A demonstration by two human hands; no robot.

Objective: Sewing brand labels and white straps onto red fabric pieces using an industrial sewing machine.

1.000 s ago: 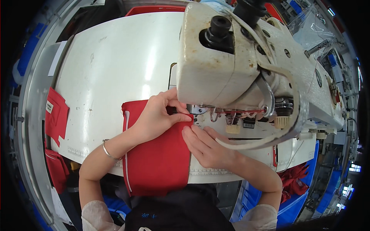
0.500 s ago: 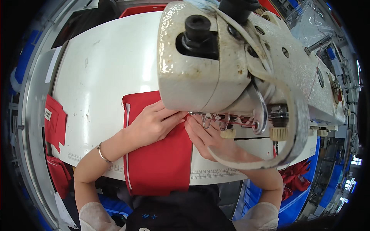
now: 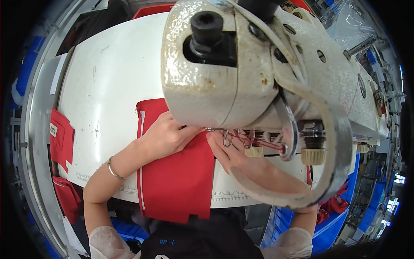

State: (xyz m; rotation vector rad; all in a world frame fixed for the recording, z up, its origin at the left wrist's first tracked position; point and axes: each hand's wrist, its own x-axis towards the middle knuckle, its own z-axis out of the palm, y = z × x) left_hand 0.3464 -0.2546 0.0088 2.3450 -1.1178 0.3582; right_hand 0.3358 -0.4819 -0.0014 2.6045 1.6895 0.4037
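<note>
A red fabric panel (image 3: 174,185) with a white strip along its left side lies on the white sewing-machine table (image 3: 99,77), its upper part under the machine head (image 3: 198,90). My left hand (image 3: 166,136) presses and pinches the panel just below the presser foot area (image 3: 211,129), fingertips partly hidden by the head. Opposite it, my right hand (image 3: 237,159) has fingers together on the panel's right edge, partly behind a curved cream guard (image 3: 327,181) and metal thread guides (image 3: 248,142).
More red pieces lie at the left edge (image 3: 60,138). A blue bin (image 3: 327,231) with red fabric stands below right, another blue bin (image 3: 125,228) below left. A red bin (image 3: 146,12) sits behind the table. Machinery lines the right side (image 3: 384,181).
The machine head looms larger and further left in view. My left hand has shifted left with its fingertips further under the head. The panel's top shows higher. My right hand is more covered.
</note>
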